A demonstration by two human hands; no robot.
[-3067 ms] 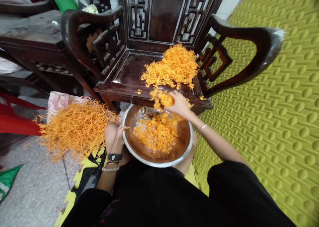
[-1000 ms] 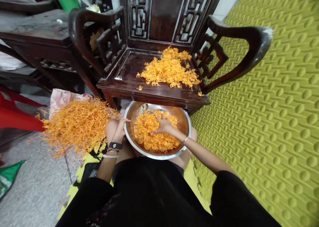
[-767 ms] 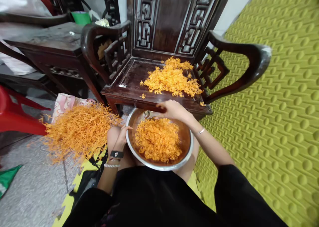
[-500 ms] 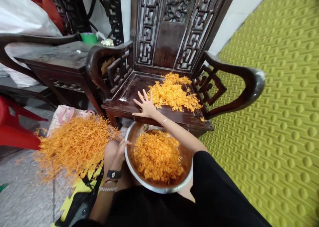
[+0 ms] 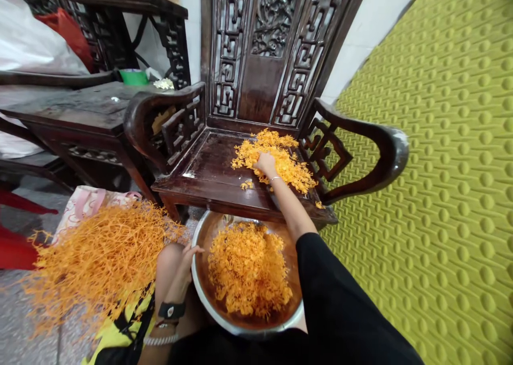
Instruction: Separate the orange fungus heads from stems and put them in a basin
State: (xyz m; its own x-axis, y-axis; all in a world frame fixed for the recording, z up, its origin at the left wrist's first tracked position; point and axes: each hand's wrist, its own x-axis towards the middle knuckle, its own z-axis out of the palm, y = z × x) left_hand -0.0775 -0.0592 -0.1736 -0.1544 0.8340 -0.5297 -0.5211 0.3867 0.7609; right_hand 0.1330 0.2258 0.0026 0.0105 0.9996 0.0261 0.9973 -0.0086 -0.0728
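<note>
A wide metal basin (image 5: 244,330) rests at my lap, heaped with small curly orange pieces (image 5: 250,269). My left hand (image 5: 185,266) grips its left rim, thumb over the edge. On the wooden chair seat (image 5: 212,156) lies a loose pile of frilly orange-yellow pieces (image 5: 294,170). At the left part of that pile is my right hand (image 5: 266,164), fingers curled down and closed on some of the pieces; the fingertips are partly hidden. A small clump (image 5: 247,185) sits apart on the seat, just in front of the hand.
Long thin orange strands (image 5: 104,253) are heaped at my left, by a pink-and-white bag (image 5: 80,207). A side table (image 5: 80,111) carries a green roll (image 5: 134,77). A curved armrest (image 5: 395,151) and a yellow studded mat (image 5: 441,194) are at the right.
My right hand, spread over the seat's left part before, has moved right into the pile and curled its fingers. My left hand stays on the basin rim. The view has shifted slightly.
</note>
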